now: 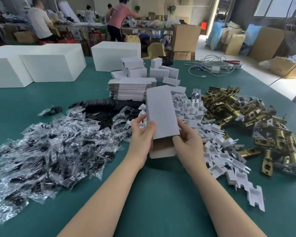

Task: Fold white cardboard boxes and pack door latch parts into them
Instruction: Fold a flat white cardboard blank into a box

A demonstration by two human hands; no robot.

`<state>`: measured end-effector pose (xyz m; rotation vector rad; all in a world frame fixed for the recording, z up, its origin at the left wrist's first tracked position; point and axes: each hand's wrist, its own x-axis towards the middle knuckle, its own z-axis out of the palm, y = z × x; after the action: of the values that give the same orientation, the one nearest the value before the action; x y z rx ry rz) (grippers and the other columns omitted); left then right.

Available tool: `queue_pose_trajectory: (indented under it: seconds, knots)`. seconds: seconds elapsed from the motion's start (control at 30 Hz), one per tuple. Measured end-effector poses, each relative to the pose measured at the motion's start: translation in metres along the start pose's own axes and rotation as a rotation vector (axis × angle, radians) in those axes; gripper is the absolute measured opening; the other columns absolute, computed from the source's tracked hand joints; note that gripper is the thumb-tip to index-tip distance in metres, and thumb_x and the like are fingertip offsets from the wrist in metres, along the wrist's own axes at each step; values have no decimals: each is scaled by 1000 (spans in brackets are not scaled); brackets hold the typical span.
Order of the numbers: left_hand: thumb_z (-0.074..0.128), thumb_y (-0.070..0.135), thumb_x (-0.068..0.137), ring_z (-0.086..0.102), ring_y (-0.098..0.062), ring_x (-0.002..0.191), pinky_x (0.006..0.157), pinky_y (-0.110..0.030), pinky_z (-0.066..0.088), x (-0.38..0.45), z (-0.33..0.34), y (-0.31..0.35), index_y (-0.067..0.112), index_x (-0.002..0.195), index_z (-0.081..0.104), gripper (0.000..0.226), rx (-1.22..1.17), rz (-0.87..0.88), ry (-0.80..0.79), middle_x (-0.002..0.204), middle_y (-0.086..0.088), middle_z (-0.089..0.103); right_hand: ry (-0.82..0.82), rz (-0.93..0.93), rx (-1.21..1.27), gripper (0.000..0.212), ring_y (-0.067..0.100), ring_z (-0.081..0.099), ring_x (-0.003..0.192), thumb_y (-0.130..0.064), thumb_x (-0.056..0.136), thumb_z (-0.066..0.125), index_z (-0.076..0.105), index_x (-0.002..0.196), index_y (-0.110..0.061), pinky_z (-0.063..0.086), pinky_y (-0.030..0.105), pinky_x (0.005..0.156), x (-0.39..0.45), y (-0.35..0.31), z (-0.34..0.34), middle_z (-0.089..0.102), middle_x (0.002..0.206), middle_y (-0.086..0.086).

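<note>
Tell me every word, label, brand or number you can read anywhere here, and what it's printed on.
None can be read.
The small white box held by the left hand and right hand: blank on the face that shows.
The stack of flat box blanks: no print visible.
The big white boxes: plain on the sides that show.
The brown cartons behind: any marks too blurred to read.

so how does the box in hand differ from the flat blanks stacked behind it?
The held box is opened into a tube, its near end open with the flap hanging out; the flat box blanks are still unfolded. The held box is single and off the table, in the grip of left hand and right hand; the blanks lie piled on the table. Both are white cardboard.
</note>
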<state>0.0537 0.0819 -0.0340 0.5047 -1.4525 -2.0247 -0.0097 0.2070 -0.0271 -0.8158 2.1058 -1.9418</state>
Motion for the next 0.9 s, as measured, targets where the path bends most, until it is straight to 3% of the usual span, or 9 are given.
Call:
queue_pose_trajectory:
  seconds: [0.07, 0.13, 0.23, 0.4, 0.5, 0.63, 0.7, 0.8, 0.9]
  knots:
    - [59, 21, 96, 71, -14, 88, 72, -34, 57, 5, -5, 5, 29, 125, 47, 33, -201, -62, 19, 97, 2, 75, -195, 84, 199, 57, 6, 67, 104, 9, 90, 52, 56, 138, -22, 56, 24, 79, 4, -1, -6, 72, 117, -4]
    - [65, 19, 88, 71, -18, 91, 78, -38, 57, 7, -10, 9, 22, 126, 54, 40, -238, -89, -25, 103, -4, 74, -273, 152, 382, 41, 10, 70, 95, 0, 92, 60, 67, 122, -27, 58, 26, 76, 5, -4, -9, 75, 109, -3]
    - [71, 19, 76, 69, -26, 99, 90, -44, 57, 0, -10, 13, 17, 117, 66, 41, -172, -111, -181, 111, -11, 72, -117, 196, 365, 19, 9, 67, 70, -41, 87, 65, 77, 94, -28, 54, 26, 58, 6, -8, -8, 75, 84, -8]
    - [75, 11, 71, 70, -25, 94, 87, -43, 58, -6, 1, 12, 14, 111, 69, 41, -102, -102, -202, 105, -11, 74, 58, 151, 262, 23, 7, 71, 70, -37, 95, 61, 77, 82, -28, 57, 26, 53, 12, -2, -13, 76, 83, -7]
    - [75, 6, 76, 71, -24, 90, 76, -38, 60, -6, 1, 13, 16, 107, 69, 34, -47, -92, -137, 100, -9, 76, 48, 175, 247, 26, 12, 71, 71, -35, 96, 61, 77, 76, -33, 60, 37, 60, 12, 0, -12, 76, 82, -2]
    - [71, 27, 82, 72, -20, 84, 66, -30, 58, -5, -2, 15, 17, 98, 72, 20, -28, -100, -87, 97, -5, 76, 4, 143, 211, 28, 7, 71, 69, -31, 97, 60, 77, 75, -37, 57, 24, 54, 12, -1, -11, 76, 80, -7]
    - [67, 27, 88, 72, -19, 83, 64, -28, 57, -4, -3, 15, 16, 92, 73, 14, -24, -86, -53, 96, -5, 76, -21, 132, 191, 28, 8, 71, 70, -28, 98, 59, 78, 78, -31, 55, 20, 55, 11, -1, -12, 76, 81, -6]
    - [68, 25, 87, 72, -16, 77, 58, -24, 54, -4, -4, 14, 18, 80, 76, 12, 2, -65, -55, 89, -3, 76, 41, 95, 39, 36, 20, 59, 62, -38, 98, 58, 69, 81, -7, 46, 33, 54, 11, -2, -9, 67, 73, 4]
    - [66, 21, 92, 71, -19, 82, 67, -30, 59, -3, -4, 11, 20, 79, 77, 16, 22, -45, -70, 92, -5, 76, 72, 71, -75, 52, 20, 46, 62, -40, 97, 56, 56, 84, 10, 35, 35, 58, 11, -1, -10, 53, 70, 12]
